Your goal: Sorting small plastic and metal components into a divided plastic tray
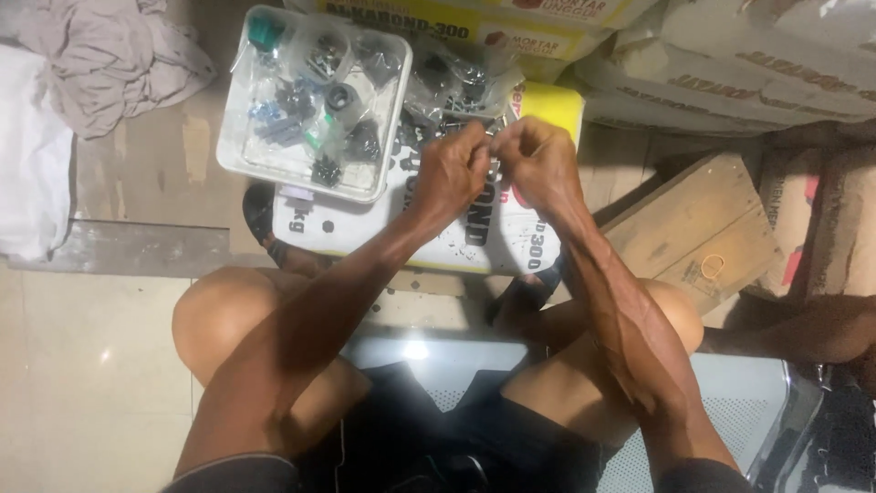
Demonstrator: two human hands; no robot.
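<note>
1. Nearest the camera, the person's bare knees frame a pale perforated seat; their forearms reach out from there over a white and yellow sack (pixel 474 239) lying flat on the floor.
2. Right of the sack lies a wooden board (pixel 698 228) with a rubber band on it.
3. Above the sack's middle, the left hand (pixel 450 173) and right hand (pixel 538 160) meet, fingertips pinched narrow on a small metal part (pixel 494 139). Both hands cover most of it.
4. The part shows only as a small grey, shiny sliver between the fingertips; its shape, long axis and heading cannot be told.
5. Resting on the sack's far left corner, a white plastic tray (pixel 239 137) holds clear bags of dark screws and fittings, with a green piece in its far corner.
6. Just right of the tray, more clear bags of hardware (pixel 456 78) lie on the sack.
7. Beyond the sack, further sacks are stacked, and crumpled cloth (pixel 109 55) lies far left.
</note>
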